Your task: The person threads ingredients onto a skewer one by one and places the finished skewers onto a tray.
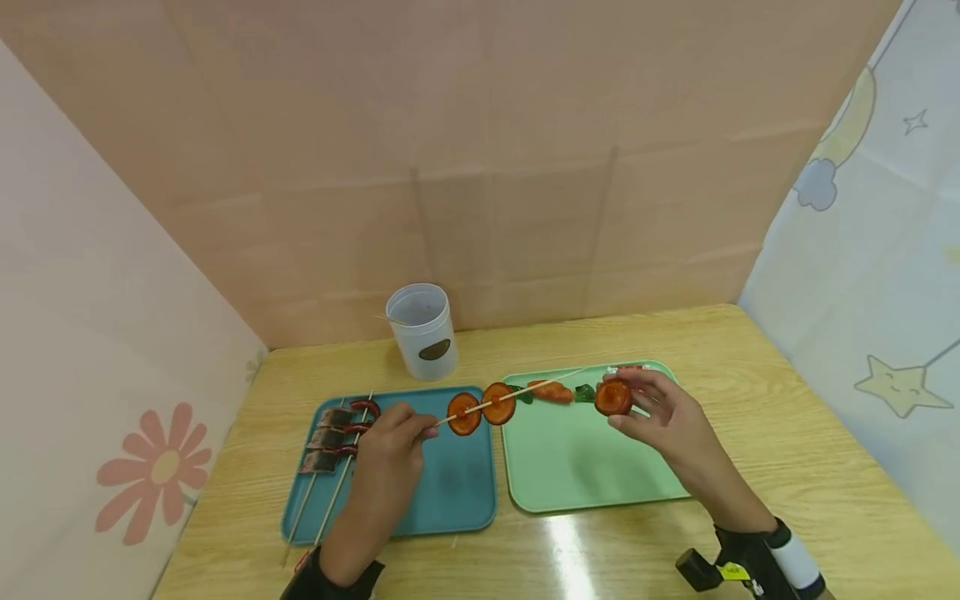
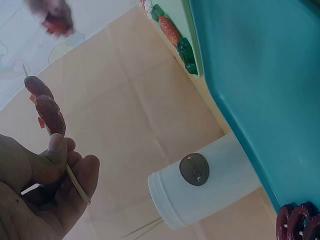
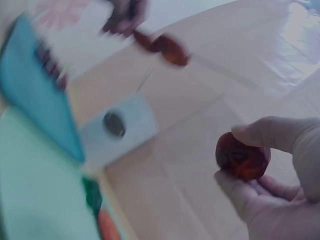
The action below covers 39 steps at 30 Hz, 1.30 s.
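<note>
Pinching a bamboo skewer [image 1: 523, 392] in the left grip [image 1: 388, 460] right now, thumb against the fingers with barely more than the stick's thickness between them. That forearm reaches up from the near side of the desk [image 1: 750, 392], back of the hand facing the head camera. The right forearm slants in from the other side, also raised above the desk, and the right grip [image 1: 666, 417] has a loose mushroom cap [image 1: 613, 398] between thumb and fingertips, so it's spread about as wide as the cap. Both grips are definitely grasping something.

Counting stuff up: three mushroom caps total. One's in the right grip, and the two threaded caps [image 1: 463, 422] sit on the skewer just out from the left grip, with bare stick past them pointing toward the right grip.

Two trays: blue tray [image 1: 453, 500] under the left grip, green tray [image 1: 570, 492] under the right. On the blue one, left of the left grip, there are two loaded skewers [image 1: 337, 492], one with three grey pieces [image 1: 318, 460], the other with three curled reddish-brown pieces [image 1: 365, 408]. On the green one, left of the right grip, one carrot-like orange piece [image 1: 553, 392] lies between two green pieces [image 1: 585, 392]. Something red and white [image 1: 624, 367] is mostly hidden behind the right fingertips, can't tell what. One white plastic cup [image 1: 420, 346] stands beyond the left grip, at least two thin sticks [image 2: 142, 228] poking out.
</note>
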Motion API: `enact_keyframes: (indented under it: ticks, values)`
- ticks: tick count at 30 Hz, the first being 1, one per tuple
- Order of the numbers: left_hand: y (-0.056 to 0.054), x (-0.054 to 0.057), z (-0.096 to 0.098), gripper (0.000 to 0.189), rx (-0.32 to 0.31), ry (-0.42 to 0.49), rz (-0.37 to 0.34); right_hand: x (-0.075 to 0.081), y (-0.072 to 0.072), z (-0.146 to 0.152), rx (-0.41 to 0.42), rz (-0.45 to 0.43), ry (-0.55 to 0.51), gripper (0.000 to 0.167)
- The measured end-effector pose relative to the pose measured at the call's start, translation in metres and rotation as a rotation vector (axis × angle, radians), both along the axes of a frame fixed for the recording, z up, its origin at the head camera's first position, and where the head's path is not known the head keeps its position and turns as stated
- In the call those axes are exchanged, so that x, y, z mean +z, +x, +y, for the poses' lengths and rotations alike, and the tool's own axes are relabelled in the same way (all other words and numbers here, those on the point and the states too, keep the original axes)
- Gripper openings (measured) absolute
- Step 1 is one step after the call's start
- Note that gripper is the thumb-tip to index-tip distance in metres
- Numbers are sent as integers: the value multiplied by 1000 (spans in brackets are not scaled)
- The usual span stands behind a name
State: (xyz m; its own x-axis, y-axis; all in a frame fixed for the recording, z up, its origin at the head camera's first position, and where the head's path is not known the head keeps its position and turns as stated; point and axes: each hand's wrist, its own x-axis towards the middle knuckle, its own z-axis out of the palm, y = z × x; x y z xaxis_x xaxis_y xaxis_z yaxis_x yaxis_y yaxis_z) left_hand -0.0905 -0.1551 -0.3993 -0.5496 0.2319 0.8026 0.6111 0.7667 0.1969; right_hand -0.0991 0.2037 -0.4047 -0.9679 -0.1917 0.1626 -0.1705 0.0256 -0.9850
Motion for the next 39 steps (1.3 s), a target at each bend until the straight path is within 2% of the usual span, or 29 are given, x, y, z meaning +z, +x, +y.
enact_keyframes:
  ticks: [3, 7, 13, 21, 39]
  values:
    - [0, -2, 3, 22, -20, -16, 8, 10, 0, -5, 78, 18, -183, 56]
    - [2, -3, 6, 22, -24, -23, -6, 18, 0, -12, 144, 49, -245, 53]
    - [4, -1, 8, 23, -14, -30, -42, 22, 0, -17, 196, 87, -261, 53]
    - [4, -1, 8, 23, -12, -28, -71, 19, -3, -15, 245, 110, -295, 56]
    - [6, -3, 9, 23, -19, -27, -77, 9, -4, -19, 208, 101, -255, 56]
